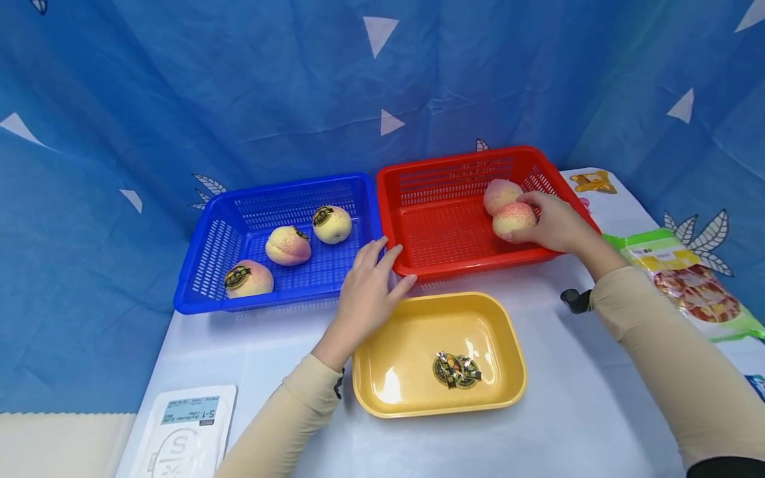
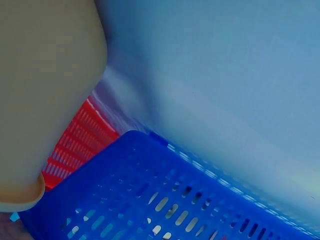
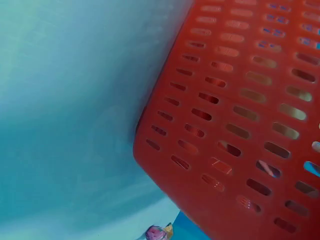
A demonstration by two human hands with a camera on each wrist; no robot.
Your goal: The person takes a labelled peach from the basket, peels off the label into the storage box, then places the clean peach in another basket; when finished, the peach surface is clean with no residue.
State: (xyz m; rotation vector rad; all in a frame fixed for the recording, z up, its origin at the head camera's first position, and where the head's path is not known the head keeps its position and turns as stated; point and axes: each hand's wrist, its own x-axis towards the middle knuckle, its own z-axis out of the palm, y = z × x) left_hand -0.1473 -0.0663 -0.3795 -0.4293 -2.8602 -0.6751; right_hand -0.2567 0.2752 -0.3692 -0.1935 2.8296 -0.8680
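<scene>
In the head view my right hand (image 1: pixel 552 222) holds a peach (image 1: pixel 514 221) by its side, inside the right part of the red basket (image 1: pixel 442 229). Another peach (image 1: pixel 501 195) lies just behind it in that basket. My left hand (image 1: pixel 368 292) hovers with spread fingers near the front corner where the red and blue baskets meet, holding nothing. The blue basket (image 1: pixel 287 293) contains three peaches, including a left one (image 1: pixel 254 280), a middle one (image 1: pixel 288 245) and a back one (image 1: pixel 332 224); black-and-gold stickers show on them. Both wrist views show basket walls, with the hands out of sight.
A yellow tray (image 1: pixel 412 405) in front holds round black-and-gold stickers (image 1: pixel 457 370). A white labelled box (image 1: pixel 185 431) lies at the front left. Colourful food packages, including a green-edged bag (image 1: pixel 696 285), lie to the right. A blue curtain (image 1: pixel 287 86) hangs behind the baskets.
</scene>
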